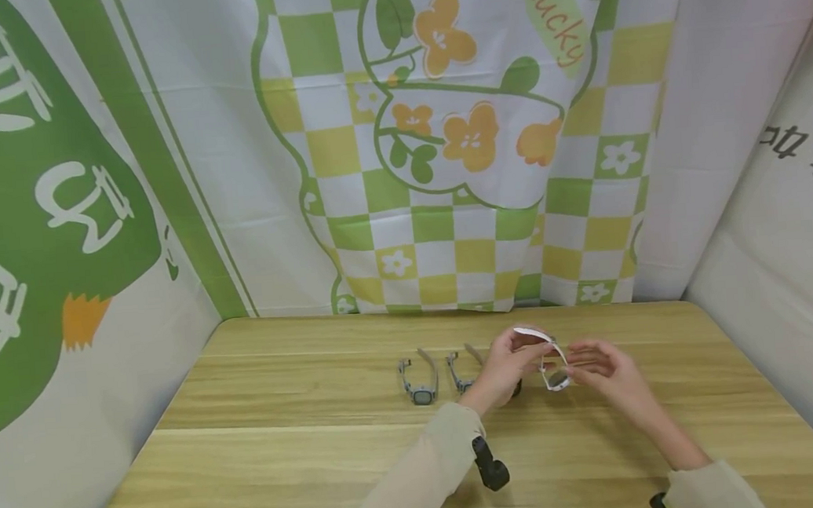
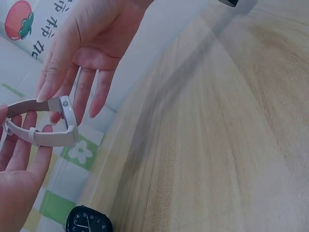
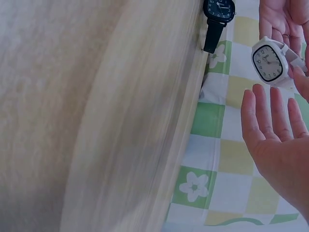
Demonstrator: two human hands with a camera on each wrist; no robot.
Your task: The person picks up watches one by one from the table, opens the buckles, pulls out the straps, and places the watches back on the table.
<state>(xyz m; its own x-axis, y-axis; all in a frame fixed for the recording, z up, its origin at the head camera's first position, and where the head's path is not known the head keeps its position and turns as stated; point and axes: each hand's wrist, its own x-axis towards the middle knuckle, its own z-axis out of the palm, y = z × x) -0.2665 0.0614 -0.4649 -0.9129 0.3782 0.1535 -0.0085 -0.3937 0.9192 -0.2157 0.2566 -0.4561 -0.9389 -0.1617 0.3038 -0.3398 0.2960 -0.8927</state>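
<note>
A white wristwatch (image 1: 558, 379) with a squarish case is held up above the table between both hands, its strap bent into a loop. My left hand (image 1: 505, 367) grips the strap, with fingers reaching inside the loop in the left wrist view. My right hand (image 1: 612, 375) pinches the watch near its case with thumb and index finger, while its other fingers extend loosely. The white watch's dial (image 3: 268, 63) faces the right wrist camera. Close to the left hand lies a black wristwatch (image 2: 88, 220), mostly hidden behind that hand in the head view.
Two grey wristwatches, one farther left (image 1: 423, 396) and one partly behind the left hand (image 1: 454, 367), stand on the wooden table (image 1: 271, 444). A checkered cloth (image 1: 435, 260) hangs behind the table's back edge. Printed fabric walls flank both sides.
</note>
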